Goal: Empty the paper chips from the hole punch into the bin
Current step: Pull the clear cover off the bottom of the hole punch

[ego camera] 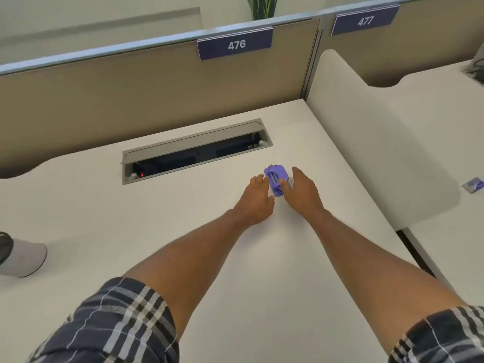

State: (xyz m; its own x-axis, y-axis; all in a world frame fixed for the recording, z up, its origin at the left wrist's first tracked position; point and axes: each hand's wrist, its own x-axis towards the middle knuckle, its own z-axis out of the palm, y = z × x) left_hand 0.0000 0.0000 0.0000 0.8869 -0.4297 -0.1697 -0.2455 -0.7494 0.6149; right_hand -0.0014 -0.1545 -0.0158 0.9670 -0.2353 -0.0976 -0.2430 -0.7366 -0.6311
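Note:
A small purple hole punch (276, 176) lies on the white desk (183, 231), just in front of the cable slot. My left hand (255, 201) rests palm down at its left side, fingertips touching its edge. My right hand (301, 189) sits at its right side with the thumb laid across the punch's near end. Both hands flank the punch on the desk; neither has it lifted. No bin is in view.
A grey cable slot (196, 150) with its flap open is set into the desk behind the punch. A beige partition (157, 82) with label 476 closes the back. A white divider (379, 142) stands to the right. A grey-white object (23, 258) lies at the left edge.

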